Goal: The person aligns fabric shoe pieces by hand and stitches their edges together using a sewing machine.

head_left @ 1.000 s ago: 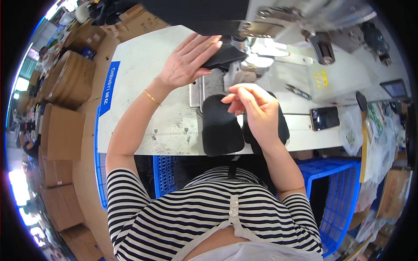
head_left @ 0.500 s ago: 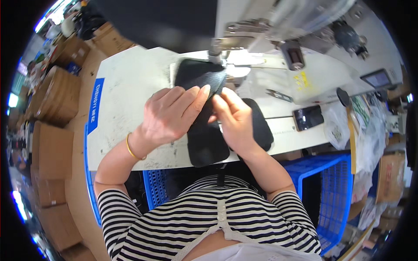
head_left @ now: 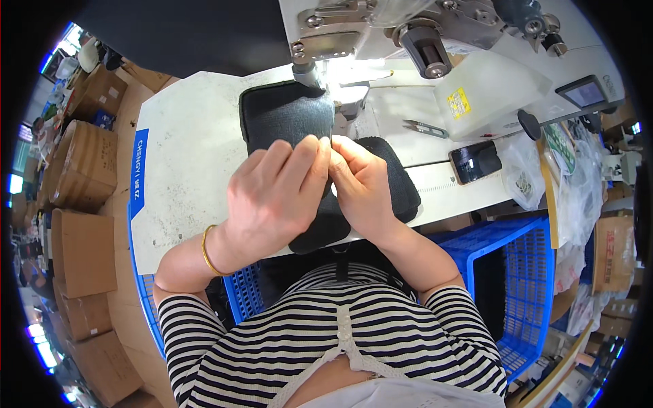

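Pinched, seemingly, the near right edge of the black cloth (head_left: 287, 112) in narrow grips of the left hand (head_left: 272, 194) and right hand (head_left: 364, 187), fingertips close together and partly hidden. Had the cloth over the white table (head_left: 183, 136), between ten and eleven o'clock from the fingertips, just beside the sewing machine foot (head_left: 308, 73) near twelve, with a black pad (head_left: 320, 234) at six and another pad (head_left: 403, 180) at four. Called, probably, for level pinching, lined-up edges, smoothed creases, and fingers well clear of the foot.
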Motion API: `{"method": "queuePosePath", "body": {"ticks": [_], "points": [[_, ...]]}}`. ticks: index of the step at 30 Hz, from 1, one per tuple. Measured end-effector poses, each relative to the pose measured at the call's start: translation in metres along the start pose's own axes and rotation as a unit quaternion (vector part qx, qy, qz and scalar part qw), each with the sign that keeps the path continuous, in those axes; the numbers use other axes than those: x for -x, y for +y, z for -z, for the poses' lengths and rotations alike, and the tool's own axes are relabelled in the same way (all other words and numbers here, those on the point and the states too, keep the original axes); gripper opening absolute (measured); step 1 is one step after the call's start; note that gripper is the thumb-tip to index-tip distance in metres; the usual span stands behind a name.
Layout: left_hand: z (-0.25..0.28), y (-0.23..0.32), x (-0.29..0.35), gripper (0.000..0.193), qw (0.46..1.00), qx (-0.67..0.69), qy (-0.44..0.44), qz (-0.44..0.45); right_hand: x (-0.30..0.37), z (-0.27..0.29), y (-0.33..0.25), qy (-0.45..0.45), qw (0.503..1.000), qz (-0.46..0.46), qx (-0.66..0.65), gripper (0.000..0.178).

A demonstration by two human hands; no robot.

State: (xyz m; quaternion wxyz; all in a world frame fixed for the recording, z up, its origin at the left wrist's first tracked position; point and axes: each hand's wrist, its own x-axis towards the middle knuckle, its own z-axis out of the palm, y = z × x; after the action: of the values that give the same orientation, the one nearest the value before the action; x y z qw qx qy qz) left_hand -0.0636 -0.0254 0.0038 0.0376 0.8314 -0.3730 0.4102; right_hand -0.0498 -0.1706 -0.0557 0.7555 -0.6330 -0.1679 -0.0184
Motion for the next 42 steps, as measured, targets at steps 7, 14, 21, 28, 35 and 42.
{"method": "queuePosePath", "body": {"ticks": [7, 14, 21, 28, 35, 42], "points": [[-0.016, -0.008, -0.01, 0.031, 0.999, -0.021, -0.013, 0.038, -0.01, -0.001, 0.0, 0.003, 1.0, 0.01, -0.015, 0.018], [-0.029, -0.02, -0.021, 0.023, 0.999, -0.019, 0.01, 0.026, -0.02, -0.001, -0.008, 0.007, 0.996, -0.029, -0.088, 0.021], [-0.024, -0.02, -0.023, 0.026, 0.997, -0.03, -0.031, 0.069, -0.025, 0.001, -0.005, -0.007, 0.996, -0.039, -0.077, 0.021], [-0.014, -0.032, 0.004, 0.024, 0.944, 0.271, 0.027, 0.184, -0.022, 0.003, -0.009, -0.005, 0.996, -0.027, -0.084, 0.022], [-0.043, -0.044, 0.016, 0.033, 0.495, 0.635, 0.188, 0.563, -0.019, 0.003, -0.012, -0.053, 0.993, -0.064, -0.09, 0.027], [-0.066, -0.084, 0.022, 0.016, 0.424, 0.688, 0.156, 0.567, -0.01, 0.013, -0.015, -0.062, 0.993, -0.085, -0.06, 0.025]]}}
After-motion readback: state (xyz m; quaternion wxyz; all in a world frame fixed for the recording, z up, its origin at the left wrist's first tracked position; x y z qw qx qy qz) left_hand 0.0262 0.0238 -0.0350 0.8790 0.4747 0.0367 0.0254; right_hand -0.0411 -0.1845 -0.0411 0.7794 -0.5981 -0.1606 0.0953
